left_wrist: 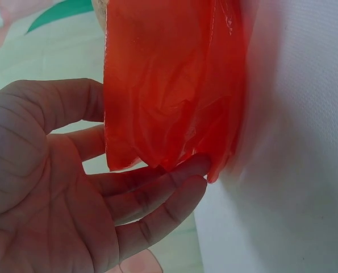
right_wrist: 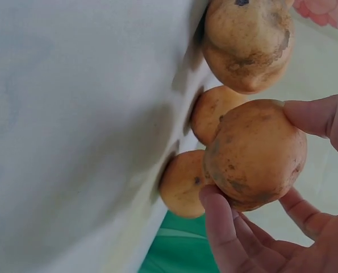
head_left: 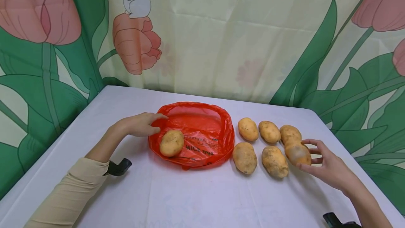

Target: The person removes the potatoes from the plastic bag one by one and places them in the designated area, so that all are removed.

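Observation:
My right hand grips a potato between thumb and fingers, raised off the table beside the other potatoes. My left hand is at the left rim of a red plastic bag. Its thumb and index finger reach inside the rim, while other fingers curl against the outside. One potato lies in the bag, near that hand. Several potatoes stand in two rows right of the bag, among them a front one and a lumpy one.
A white cloth covers the table. Behind it hangs a curtain printed with tulips and a rabbit. Black wrist mounts show below both hands. Dark lettering is printed on the bag's inside.

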The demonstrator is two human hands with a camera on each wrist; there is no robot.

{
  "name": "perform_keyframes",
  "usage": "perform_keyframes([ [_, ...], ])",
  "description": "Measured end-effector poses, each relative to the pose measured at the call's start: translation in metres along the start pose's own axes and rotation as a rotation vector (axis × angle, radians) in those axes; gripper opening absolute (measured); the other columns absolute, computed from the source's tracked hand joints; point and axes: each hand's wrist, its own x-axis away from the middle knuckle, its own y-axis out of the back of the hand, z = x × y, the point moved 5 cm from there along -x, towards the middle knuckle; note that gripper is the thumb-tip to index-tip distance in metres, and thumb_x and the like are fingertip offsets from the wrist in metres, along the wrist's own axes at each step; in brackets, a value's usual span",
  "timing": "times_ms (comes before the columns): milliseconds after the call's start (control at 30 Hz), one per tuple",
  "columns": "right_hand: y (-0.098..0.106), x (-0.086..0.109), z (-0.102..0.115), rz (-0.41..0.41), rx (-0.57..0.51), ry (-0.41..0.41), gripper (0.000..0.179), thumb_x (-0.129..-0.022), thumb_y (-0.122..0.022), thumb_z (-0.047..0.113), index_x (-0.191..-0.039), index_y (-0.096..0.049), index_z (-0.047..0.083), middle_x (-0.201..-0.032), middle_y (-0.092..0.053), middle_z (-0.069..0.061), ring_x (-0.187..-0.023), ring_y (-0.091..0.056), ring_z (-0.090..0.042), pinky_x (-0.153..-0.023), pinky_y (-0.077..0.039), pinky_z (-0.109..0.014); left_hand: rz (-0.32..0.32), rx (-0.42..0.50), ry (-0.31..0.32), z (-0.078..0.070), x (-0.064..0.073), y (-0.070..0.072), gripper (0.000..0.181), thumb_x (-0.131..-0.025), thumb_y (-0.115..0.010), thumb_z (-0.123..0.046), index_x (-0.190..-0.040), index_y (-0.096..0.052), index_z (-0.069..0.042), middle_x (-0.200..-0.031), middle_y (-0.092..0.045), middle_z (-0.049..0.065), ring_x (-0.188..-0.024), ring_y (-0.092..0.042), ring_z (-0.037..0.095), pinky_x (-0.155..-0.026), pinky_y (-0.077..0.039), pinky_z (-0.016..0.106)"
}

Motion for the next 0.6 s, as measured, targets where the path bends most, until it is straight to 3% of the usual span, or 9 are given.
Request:
perform_keyframes([
  [300, -0.005, 0.001, -0.008, 0.061, 0.034, 0.013, 0.080, -0.091, -0.078, 0.025, -0.150, -0.029, 0.002, -0.132, -0.051, -0.042, -0.105, -0.064, -0.045, -0.072, -0.057, -0.040, 0.003, 0.004, -0.003, 0.000, 0.000, 0.000, 0.058, -0.097, -0.053, -0.017, -0.153, -0.045, -0.005, -0.150, -0.049, 0.025, -0.132, -0.047, 0.041, -0.105, -0.048, 0.057],
  [600, -0.007, -0.002, -0.014, 0.112, 0.049, -0.027, 0.082, -0.092, -0.076, 0.031, -0.151, -0.028, 0.001, -0.133, -0.049, -0.041, -0.107, -0.062, -0.046, -0.075, -0.058, -0.048, 0.002, 0.002, -0.001, 0.000, 0.001, 0.000, 0.058, -0.097, -0.052, -0.017, -0.153, -0.045, -0.005, -0.150, -0.048, 0.025, -0.133, -0.047, 0.042, -0.106, -0.047, 0.058],
])
